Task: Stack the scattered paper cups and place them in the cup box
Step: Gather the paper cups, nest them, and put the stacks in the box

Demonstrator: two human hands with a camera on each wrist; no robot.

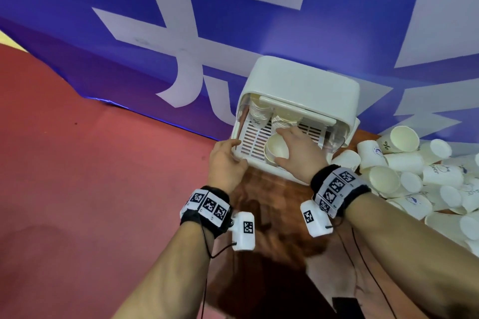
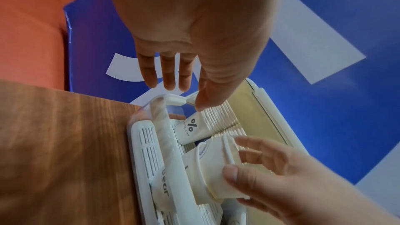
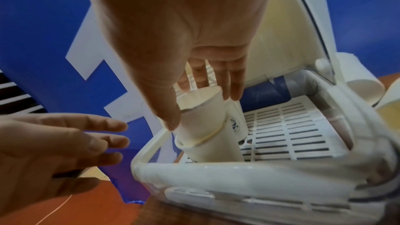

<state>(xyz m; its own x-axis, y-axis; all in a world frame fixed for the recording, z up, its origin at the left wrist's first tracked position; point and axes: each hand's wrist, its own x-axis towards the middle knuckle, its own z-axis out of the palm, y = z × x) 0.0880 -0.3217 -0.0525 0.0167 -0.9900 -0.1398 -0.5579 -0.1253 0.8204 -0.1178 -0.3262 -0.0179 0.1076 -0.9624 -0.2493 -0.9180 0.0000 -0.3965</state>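
A: Where are the cups now?

B: The right hand [image 1: 298,155] has its fingers and thumb wrapped around a short stack of cups [image 1: 276,148], down inside the cup box [image 1: 298,101]. Two taller stacks [image 1: 272,115] already lie at the back of the box.

A: And the left hand [image 1: 225,160]?

B: It is loose, with straight fingers at the box's front left corner. I think it is touching the rim, but the wrist views leave me unsure.

A: How should the stack go down?

B: Lay it flat on the slotted floor [image 1: 252,141], next to the others, then let go slowly so the cups stay nested.

A: Is there more to do?

B: Yes. A big pile of loose cups [image 1: 414,176] sits on the table [image 1: 272,215], right of the box.
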